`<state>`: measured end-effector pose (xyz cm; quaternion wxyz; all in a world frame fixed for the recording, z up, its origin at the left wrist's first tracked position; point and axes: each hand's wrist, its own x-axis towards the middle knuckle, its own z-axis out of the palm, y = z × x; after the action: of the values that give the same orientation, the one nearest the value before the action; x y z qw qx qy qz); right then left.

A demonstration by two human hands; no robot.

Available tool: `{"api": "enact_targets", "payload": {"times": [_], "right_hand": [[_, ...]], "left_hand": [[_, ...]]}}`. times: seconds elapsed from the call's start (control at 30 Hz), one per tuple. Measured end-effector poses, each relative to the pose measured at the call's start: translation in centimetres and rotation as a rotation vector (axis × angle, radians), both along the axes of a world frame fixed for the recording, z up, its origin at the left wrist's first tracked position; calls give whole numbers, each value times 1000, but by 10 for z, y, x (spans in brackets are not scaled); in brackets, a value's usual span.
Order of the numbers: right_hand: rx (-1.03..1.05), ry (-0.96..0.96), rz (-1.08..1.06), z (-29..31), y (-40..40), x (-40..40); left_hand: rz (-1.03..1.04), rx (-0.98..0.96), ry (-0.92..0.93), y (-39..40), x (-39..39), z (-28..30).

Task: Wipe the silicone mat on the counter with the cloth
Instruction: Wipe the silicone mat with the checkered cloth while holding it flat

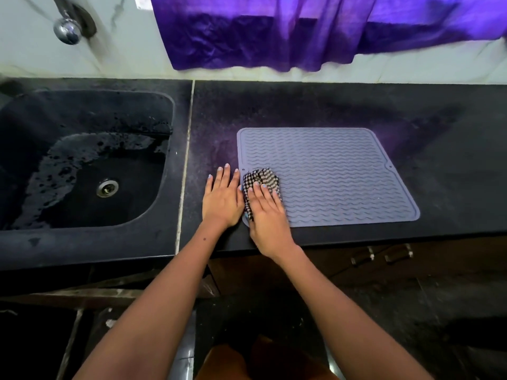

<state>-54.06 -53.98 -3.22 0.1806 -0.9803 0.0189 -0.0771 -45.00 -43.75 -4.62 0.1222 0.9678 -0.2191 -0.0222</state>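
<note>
The mat (329, 176) lies flat on the counter (411, 111), to the right of the sink (82, 160), its near edge close to the counter's front. The cloth (260, 179) — a bunched checked rag — sits on the mat's left margin, toward the near corner. The right hand (267, 212) lies flat on top of it, fingers extended and pressing down rather than curled around the fabric. The left hand (223, 197) rests open on the counter just left of the mat, fingers together, its edge at or touching the mat's rim, apparently steadying it.

Judging progress is hard: the ribbed surface shows no clear wet or wiped band, so which parts are done cannot be told. With the cloth at the left edge, most of the mat — the middle, right side and far strip — looks likely to need passes.
</note>
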Motion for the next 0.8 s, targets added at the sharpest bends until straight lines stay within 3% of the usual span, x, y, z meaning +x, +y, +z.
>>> {"api": "enact_targets", "payload": {"times": [0.2, 0.27, 0.37, 0.4, 0.43, 0.5, 0.63, 0.7, 0.8], "right_hand": [[-1, -8, 76, -3, -11, 11], [317, 75, 24, 8, -17, 18], [1213, 139, -239, 39, -34, 38], [1398, 69, -340, 45, -39, 46], [1408, 21, -411, 51, -40, 52], [1037, -10, -384, 55, -32, 56], [260, 56, -53, 17, 3, 31], [134, 21, -11, 1, 5, 24], [177, 55, 35, 4, -10, 33]], "left_hand": [[22, -20, -26, -2, -1, -3], [26, -24, -21, -3, 0, -3], [25, -27, -19, -2, -1, -1], [23, -30, -13, -2, -1, 0], [22, -34, -8, -1, -1, 0], [23, -37, -6, -1, -2, 1], [-8, 43, 4, 1, -1, 1], [-21, 76, 4, 2, 0, 1], [-11, 56, 3, 1, -1, 1]]}}
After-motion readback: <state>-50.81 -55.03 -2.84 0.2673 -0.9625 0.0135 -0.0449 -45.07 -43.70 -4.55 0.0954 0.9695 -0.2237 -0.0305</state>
